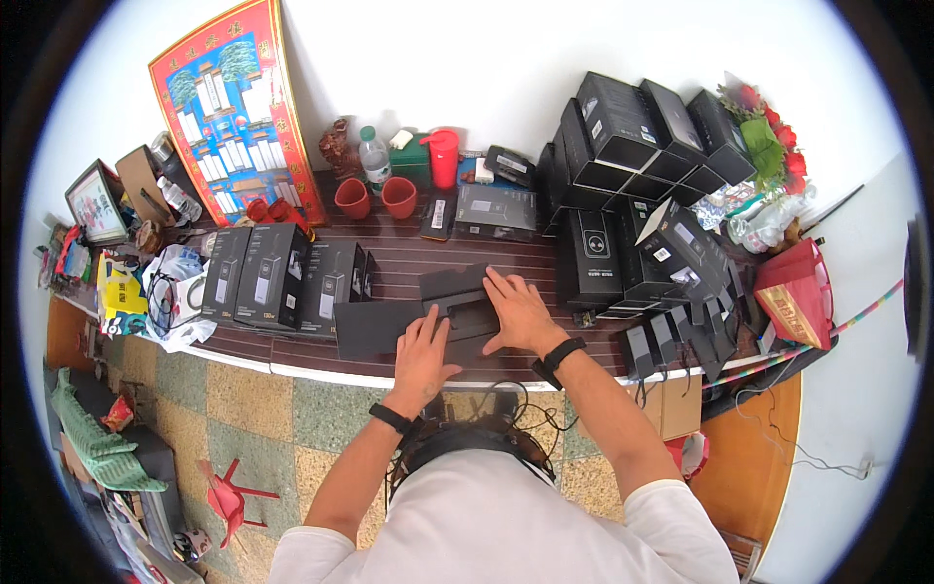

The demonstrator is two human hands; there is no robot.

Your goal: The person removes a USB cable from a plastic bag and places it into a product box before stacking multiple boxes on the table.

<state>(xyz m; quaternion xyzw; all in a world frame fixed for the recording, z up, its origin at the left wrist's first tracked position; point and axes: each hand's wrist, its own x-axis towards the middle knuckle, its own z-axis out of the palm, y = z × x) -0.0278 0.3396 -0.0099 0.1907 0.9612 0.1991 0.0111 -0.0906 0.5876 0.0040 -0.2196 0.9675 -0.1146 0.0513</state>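
Observation:
Before me on the striped dark table lies an opened black cardboard box [461, 283], its wide flap [376, 328] spread to the left. Inside it sits a dark insert with a recess [467, 321]; whether the recess holds anything is too dark to tell. My left hand [423, 354] rests its fingertips where flap and box meet, thumb apart, holding nothing. My right hand [527, 315] grips the box's right side, fingers at the far corner and thumb near the front. Left of the flap stand several printed black product boxes [270, 277].
At the right rises a stack of black boxes [616, 131], with several dark corded devices [665, 339] in front. Two red cups [399, 198], a plastic bottle [374, 160] and a flat grey box [496, 208] stand behind. A plastic bag [175, 306] lies left; cables [540, 416] hang below.

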